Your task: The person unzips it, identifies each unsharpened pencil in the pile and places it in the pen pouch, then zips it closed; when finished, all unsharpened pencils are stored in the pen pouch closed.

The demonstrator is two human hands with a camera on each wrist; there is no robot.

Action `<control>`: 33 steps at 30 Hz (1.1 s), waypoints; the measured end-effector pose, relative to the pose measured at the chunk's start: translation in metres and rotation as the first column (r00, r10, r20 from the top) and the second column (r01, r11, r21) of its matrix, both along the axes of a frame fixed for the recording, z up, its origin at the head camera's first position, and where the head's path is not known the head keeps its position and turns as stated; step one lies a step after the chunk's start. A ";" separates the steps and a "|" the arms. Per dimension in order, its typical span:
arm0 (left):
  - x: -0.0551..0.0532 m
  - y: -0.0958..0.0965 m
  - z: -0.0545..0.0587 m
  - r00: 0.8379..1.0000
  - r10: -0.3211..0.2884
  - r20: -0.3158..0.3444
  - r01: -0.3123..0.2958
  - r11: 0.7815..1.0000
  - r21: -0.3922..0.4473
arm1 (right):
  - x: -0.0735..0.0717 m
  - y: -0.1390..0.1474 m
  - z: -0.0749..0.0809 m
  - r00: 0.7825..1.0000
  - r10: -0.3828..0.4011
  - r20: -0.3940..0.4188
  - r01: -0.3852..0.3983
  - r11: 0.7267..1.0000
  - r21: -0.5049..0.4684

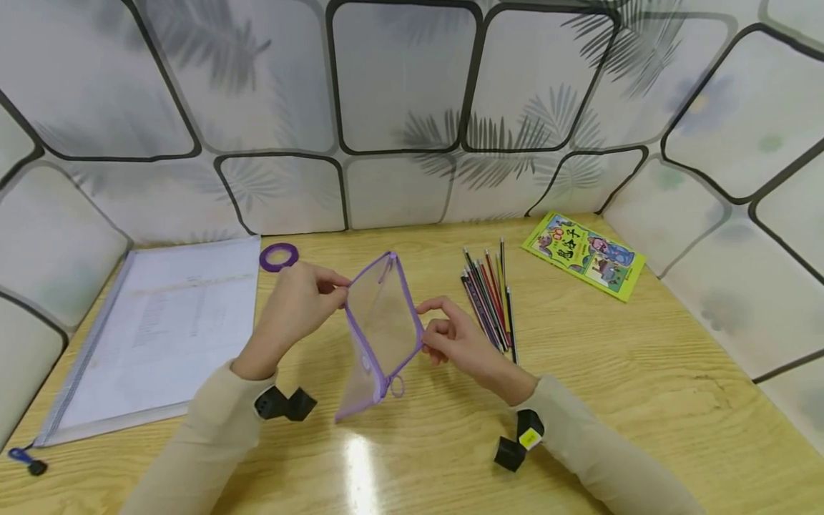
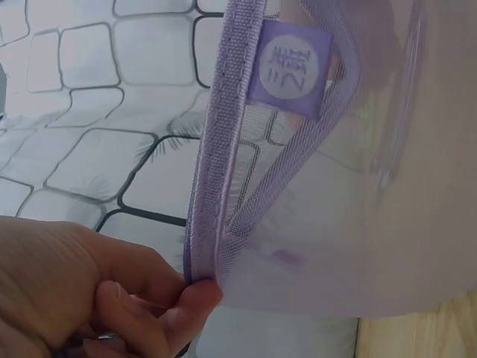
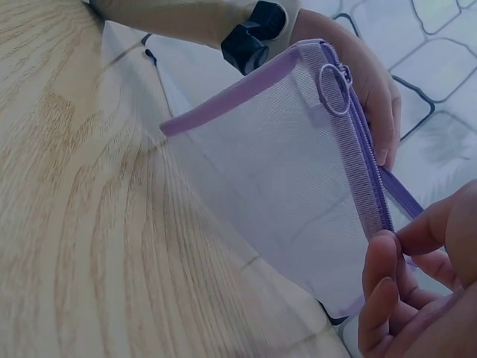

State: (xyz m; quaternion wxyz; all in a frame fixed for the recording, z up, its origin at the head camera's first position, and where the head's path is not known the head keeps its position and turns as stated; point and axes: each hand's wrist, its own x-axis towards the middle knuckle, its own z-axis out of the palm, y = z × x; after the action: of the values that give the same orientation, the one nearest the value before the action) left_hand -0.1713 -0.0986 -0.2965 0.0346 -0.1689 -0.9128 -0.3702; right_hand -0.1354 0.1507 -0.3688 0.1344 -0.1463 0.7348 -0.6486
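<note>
A see-through mesh zipper pouch [image 1: 383, 315] with purple edging is held up over the table, its mouth spread wide. My left hand [image 1: 300, 300] pinches one zippered edge between thumb and finger; the left wrist view shows this grip [image 2: 134, 291] and a purple label [image 2: 291, 71] on the pouch. The opposite edge is pinched by my right hand [image 1: 453, 336], seen closely in the right wrist view [image 3: 425, 276]. A round zipper pull [image 3: 334, 89] hangs at one end of the zip. I see nothing inside the pouch.
Several pencils [image 1: 491, 300] lie in a loose bunch right of the pouch. A yellow-green booklet [image 1: 586, 255] is at the back right. A purple tape roll [image 1: 279, 257] sits behind my left hand, beside a clear document folder [image 1: 161, 329] with papers. A patterned wall surrounds the table.
</note>
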 end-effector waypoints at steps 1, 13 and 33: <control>0.000 0.000 0.000 1.000 0.006 0.001 -0.006 1.000 0.007 | 0.000 0.000 0.000 1.000 0.005 -0.002 -0.005 1.000 -0.003; 0.000 0.002 -0.004 0.998 0.032 -0.052 -0.029 0.998 0.048 | 0.007 -0.005 0.006 0.997 0.059 -0.042 -0.059 0.998 -0.004; -0.001 0.002 -0.005 0.996 0.055 -0.065 -0.052 0.997 0.048 | -0.017 0.047 0.030 0.965 -0.075 -0.252 0.138 0.961 0.240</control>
State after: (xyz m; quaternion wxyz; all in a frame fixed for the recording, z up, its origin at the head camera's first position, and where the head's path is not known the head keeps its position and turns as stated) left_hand -0.1724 -0.0963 -0.3015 0.0788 -0.1558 -0.9065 -0.3845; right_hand -0.1526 0.1976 -0.3387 0.0268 -0.1652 0.8300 -0.5321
